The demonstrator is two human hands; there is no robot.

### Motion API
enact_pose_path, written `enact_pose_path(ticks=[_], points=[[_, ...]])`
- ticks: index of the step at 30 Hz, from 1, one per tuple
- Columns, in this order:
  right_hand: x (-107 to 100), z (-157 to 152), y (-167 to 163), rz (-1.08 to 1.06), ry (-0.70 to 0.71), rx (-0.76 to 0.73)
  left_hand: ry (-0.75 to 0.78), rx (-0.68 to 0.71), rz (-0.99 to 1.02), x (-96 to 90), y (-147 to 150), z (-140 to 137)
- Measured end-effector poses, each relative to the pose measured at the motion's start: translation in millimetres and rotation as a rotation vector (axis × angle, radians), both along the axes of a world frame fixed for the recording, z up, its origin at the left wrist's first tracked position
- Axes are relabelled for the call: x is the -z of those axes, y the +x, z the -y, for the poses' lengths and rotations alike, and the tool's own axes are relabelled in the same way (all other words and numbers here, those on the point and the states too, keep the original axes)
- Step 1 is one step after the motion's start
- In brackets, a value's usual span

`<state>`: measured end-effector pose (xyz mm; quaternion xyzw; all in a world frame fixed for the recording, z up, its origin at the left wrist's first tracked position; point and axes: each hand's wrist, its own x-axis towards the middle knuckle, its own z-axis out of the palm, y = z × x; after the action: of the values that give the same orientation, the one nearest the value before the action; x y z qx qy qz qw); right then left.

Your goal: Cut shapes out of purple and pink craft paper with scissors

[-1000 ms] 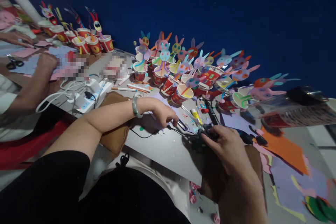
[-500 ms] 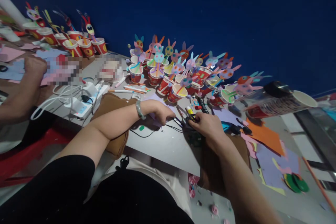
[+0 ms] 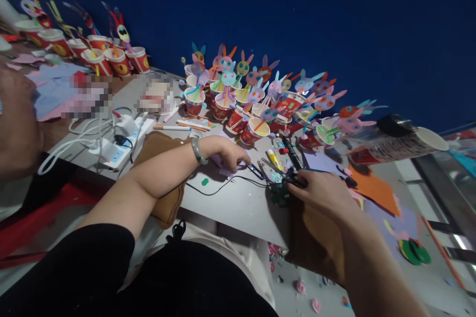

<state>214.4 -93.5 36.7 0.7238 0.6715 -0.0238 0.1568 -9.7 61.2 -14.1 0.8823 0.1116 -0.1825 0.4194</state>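
Note:
My left hand [image 3: 235, 154] is low over the table with its fingers curled together; what lies inside them is hidden. Its fingertips meet the end of a slim dark and silver tool [image 3: 256, 172]. Purple paper [image 3: 224, 162] shows under this hand. My right hand [image 3: 316, 187] is farther right, its fingers closed at a dark item I cannot make out. Just left of those fingers are thin metallic pieces, perhaps scissor blades. Beyond them lie a yellow glue stick [image 3: 274, 159] and a black marker [image 3: 293, 153].
Paper cups with rabbit figures [image 3: 255, 130] crowd the back. A power strip [image 3: 121, 153] with white cables stands left, near another person's hand [image 3: 17, 119]. A brown cushion [image 3: 159, 151] is under my left forearm. Orange paper [image 3: 374, 190] and a tilted cup stack [image 3: 394, 146] are right.
My right hand has moved right and slightly down, uncovering more of the glue stick and marker. My left hand stays nearly in place. The other person's hand has shifted left.

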Motion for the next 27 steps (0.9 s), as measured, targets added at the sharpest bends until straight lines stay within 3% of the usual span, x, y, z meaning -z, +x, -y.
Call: enact_pose_path(ticks=[3, 8, 10, 12, 15, 17, 20, 27], points=[[1.1, -5.0, -5.7, -0.001, -0.053, 0.022, 0.080, 0.030, -0.043, -2.3, 0.1, -1.1], [-12.5, 15.6, 31.9, -0.036, -0.057, 0.164, -0.013, 0.047, 0.134, -4.8, 0.0, -6.7], [-16.4, 24.4, 47.8, -0.223, 0.056, 0.154, -0.128, 0.004, 0.258, -6.0, 0.5, -7.0], [-14.3, 27.2, 54.2, -0.517, 0.260, 0.119, -0.282, -0.084, 0.371, -7.1, 2.2, -4.3], [0.8, 18.9, 43.1, -1.007, 0.511, 0.154, -0.504, -0.276, 0.491, -7.8, 7.6, 5.1], [16.3, 8.2, 27.1, -1.338, 0.575, 0.234, -0.589, -0.398, 0.553, -7.6, 12.5, 13.1], [42.1, -7.7, 5.6, -1.540, 0.650, 0.282, -0.628, -0.522, 0.642, -7.4, 19.4, 24.0], [84.6, -19.7, -0.9, -1.632, 0.749, 0.265, -0.705, -0.635, 0.740, -7.3, 28.7, 35.2]])
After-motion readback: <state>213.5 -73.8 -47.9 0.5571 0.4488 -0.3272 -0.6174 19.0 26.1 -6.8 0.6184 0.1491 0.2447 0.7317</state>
